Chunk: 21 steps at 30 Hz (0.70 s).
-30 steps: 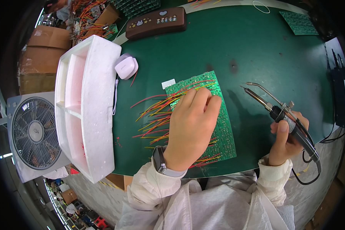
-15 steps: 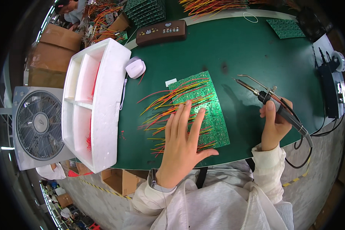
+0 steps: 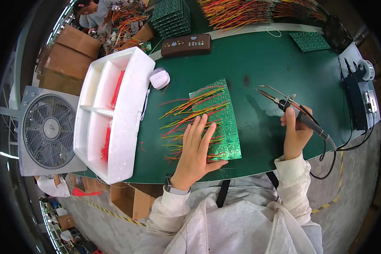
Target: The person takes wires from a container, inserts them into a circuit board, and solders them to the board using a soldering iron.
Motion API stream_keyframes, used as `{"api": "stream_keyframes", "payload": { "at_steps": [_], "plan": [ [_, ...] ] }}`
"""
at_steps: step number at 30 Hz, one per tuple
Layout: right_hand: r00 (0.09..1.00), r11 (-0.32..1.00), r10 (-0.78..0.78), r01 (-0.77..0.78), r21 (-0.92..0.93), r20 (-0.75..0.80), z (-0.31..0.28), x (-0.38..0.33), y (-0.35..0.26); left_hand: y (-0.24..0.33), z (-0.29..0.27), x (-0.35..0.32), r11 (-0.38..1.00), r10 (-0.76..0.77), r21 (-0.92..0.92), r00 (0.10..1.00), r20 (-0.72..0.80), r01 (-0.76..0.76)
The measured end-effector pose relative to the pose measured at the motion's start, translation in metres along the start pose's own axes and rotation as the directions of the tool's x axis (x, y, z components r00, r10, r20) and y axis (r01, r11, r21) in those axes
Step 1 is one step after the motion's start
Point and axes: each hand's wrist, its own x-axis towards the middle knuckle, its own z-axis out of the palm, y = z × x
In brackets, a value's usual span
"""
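Left hand [image 3: 193, 153] had gone from bunched fingers to a flat, stretched-out palm since a second earlier; right hand [image 3: 296, 134] kept its hold.

Head view, the only one. Left fingers were straight and a little apart, thumb out to the side, gripping nothing that I could see. They lay over the red and yellow wires [image 3: 183, 111] along the left part of the green circuit board [image 3: 229, 127], which sat on the green table [image 3: 258, 55] in front of the person. Right hand was closed around the soldering iron [image 3: 312, 124], tip pointing up-left, clear of the board.

Containers: white foam box [image 3: 134, 114], left of the board, four compartments. Red wires [image 3: 118, 86] lay in the upper right one, more red strands [image 3: 106, 144] in the lower right. Open cardboard box [image 3: 136, 204] sat below the table edge, contents too dark to read. Brown case [image 3: 186, 45] was shut.

Hidden stuff: palm and fingers covered several wires and some of the board. Couldn't tell whether the fingertips pressed down. Co-worker [image 3: 91, 12] at top left was cut off by the frame.
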Motion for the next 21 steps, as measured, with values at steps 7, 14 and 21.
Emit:
{"api": "stream_keyframes", "payload": {
  "at_steps": [7,14,21],
  "plan": [
    [1.000,1.000,0.005,-0.005,-0.007,-0.001,0.001,0.001,0.001,0.004,0.006,0.017,0.999,0.031,0.029,0.999,-0.017,-0.030],
    [1.000,1.000,0.019,-0.019,0.011,-0.020,0.002,0.000,-0.002,0.006,0.001,0.015,0.992,0.037,0.120,0.999,0.040,-0.041],
    [1.000,1.000,0.018,-0.018,0.016,-0.021,-0.003,0.000,0.004,0.007,-0.062,0.005,0.970,-0.013,0.239,0.997,-0.079,0.032]
  ]
}}
